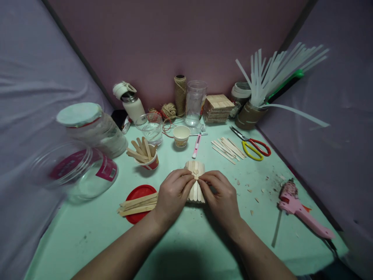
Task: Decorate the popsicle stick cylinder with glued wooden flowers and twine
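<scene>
Where the worktop (87,237) runs bare toward its near edge, open room sits behind both wrists; the sides are crowded. One stick panel (196,168) lies flat under the fingertips. Left hand (171,192) and right hand (220,193) each have the grip pressed together, pinching its middle, and the panel's far end juts beyond the grip. Left of grip: clear jar (78,171), lidded jar (96,130), red cup (149,163). Beyond: plain cup (181,137), one scissors (253,147). Right: one glue gun (300,210).

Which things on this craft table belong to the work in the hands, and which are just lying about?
In use: left hand and right hand, both gripping the stick panel; small wooden piece on it.

Lying about: scissors, pink glue gun, loose sticks, cup of sticks, red lid, twine spool, pink knife.
</scene>
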Action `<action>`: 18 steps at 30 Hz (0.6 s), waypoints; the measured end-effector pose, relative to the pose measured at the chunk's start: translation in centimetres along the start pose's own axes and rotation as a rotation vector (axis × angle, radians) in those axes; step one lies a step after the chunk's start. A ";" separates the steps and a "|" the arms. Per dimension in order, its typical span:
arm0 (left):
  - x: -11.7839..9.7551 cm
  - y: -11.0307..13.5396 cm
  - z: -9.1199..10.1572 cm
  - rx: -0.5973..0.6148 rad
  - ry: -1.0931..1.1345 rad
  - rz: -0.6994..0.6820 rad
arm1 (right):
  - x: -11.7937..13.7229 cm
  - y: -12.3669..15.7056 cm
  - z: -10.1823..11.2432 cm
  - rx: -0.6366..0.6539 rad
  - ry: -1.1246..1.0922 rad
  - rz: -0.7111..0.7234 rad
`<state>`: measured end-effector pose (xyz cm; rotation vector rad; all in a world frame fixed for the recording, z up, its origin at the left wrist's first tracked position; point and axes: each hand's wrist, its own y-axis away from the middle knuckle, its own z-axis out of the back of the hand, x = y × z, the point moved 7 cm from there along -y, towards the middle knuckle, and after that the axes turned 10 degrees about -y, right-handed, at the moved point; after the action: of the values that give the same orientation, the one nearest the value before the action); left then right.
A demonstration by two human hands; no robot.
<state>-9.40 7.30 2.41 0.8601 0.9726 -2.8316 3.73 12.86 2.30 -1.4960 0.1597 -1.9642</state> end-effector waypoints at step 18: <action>-1.4 0.8 0.7 0.038 -0.098 -0.224 | 0.7 0.8 -0.2 0.049 0.114 0.170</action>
<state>-8.39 6.03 3.18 0.6444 1.0687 -3.0533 3.82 11.84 2.45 -1.2959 0.2771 -1.9033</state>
